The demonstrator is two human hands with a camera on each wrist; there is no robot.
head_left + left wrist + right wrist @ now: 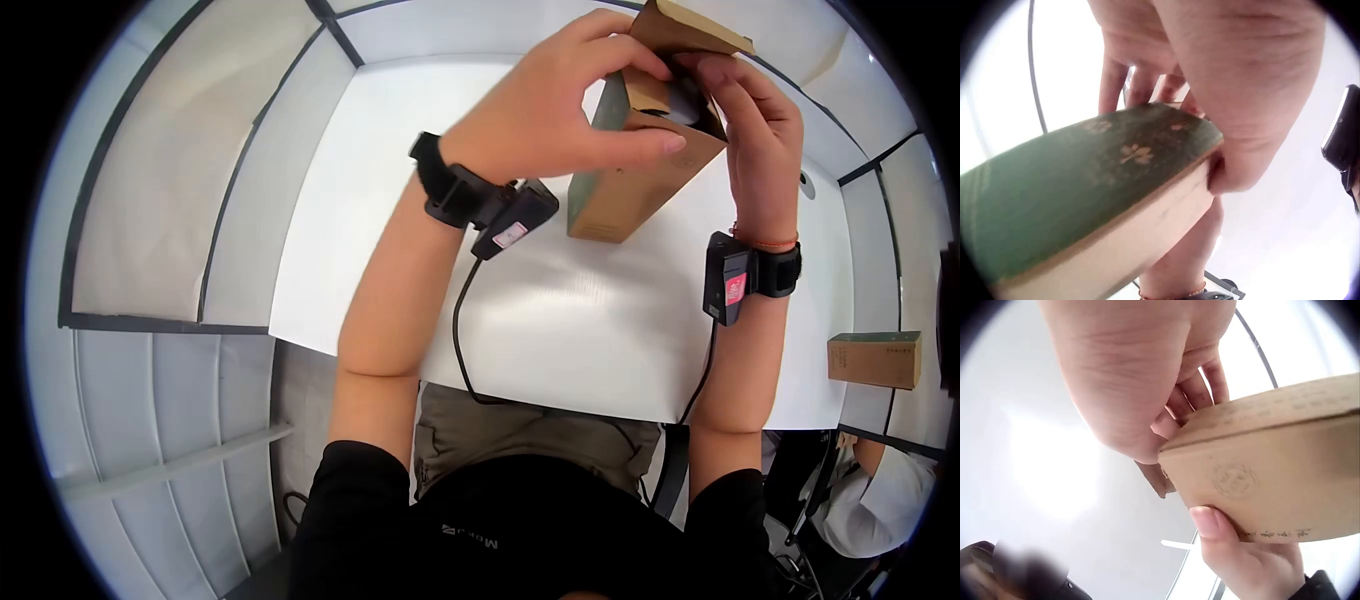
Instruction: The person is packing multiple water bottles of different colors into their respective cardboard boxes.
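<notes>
Beneath the fingers (630, 52) lies a smooth white table (580, 330); contact with the oblong brown-and-green cardboard box (640, 190) is unclear.

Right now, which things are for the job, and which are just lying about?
Looks like part of the job:
- open cardboard box, with the left grip and right grip on it
- its raised flap

Looks like it's just about:
- other box, far right, untouched
- wrist cameras, worn rather than lying about
</notes>
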